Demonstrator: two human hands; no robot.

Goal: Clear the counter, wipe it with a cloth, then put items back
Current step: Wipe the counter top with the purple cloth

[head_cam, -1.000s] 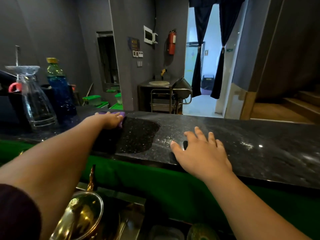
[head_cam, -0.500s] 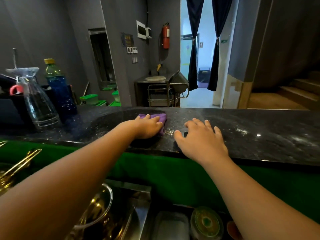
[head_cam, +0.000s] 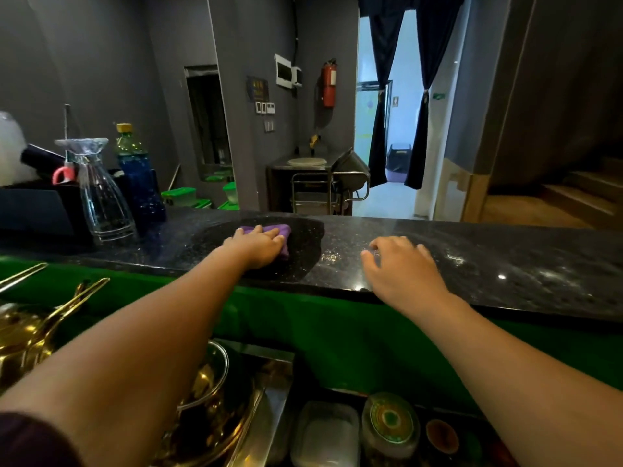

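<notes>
A black speckled counter runs across the middle of the view. My left hand lies flat on a purple cloth and presses it onto the counter; only the cloth's far and right edges show past my fingers. A dark wet patch surrounds the cloth. My right hand rests on the counter to the right of the cloth, fingers loosely bent, holding nothing. At the counter's left end stand a clear glass carafe and a blue bottle with a yellow cap.
A green panel drops below the counter's near edge. Below it sit gold-coloured pots, a steel bowl, a white lidded box and a round tin. Red-handled scissors stand behind the carafe.
My left hand has slid the purple cloth from the left part of the counter toward the middle, leaving a wet streak. My right hand has stayed on the counter.
</notes>
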